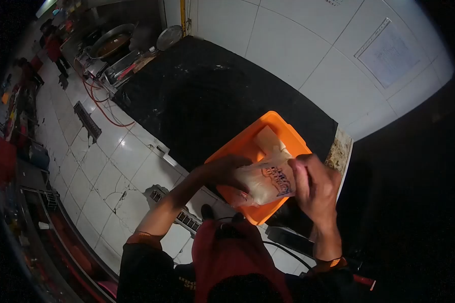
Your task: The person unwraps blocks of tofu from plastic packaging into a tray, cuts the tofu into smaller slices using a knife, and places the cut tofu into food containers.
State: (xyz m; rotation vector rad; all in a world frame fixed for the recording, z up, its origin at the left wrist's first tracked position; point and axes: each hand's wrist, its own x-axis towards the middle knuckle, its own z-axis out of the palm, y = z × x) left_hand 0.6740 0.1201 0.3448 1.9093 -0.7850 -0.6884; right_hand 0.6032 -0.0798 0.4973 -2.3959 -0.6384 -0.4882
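Observation:
A translucent plastic bag (262,183) with dark printed lettering is held between my two hands, above an orange tub (221,151). Something whitish shows through the bag, but its kind cannot be made out. My left hand (232,169) is closed on the bag's left side, partly in shadow. At the opposite edge, my right hand (317,184) pinches the printed side with bent fingers. Behind the bag, a pale, flat-sided piece (269,139) stands in the tub, its lower part hidden.
The tub rests at the near edge of a black-topped table (187,91) along a white tiled wall (298,40). A large wok (114,44) and a round lid (169,38) are beyond. A person in red (53,48) is at the far left. An orange hose (98,103) hangs to the floor.

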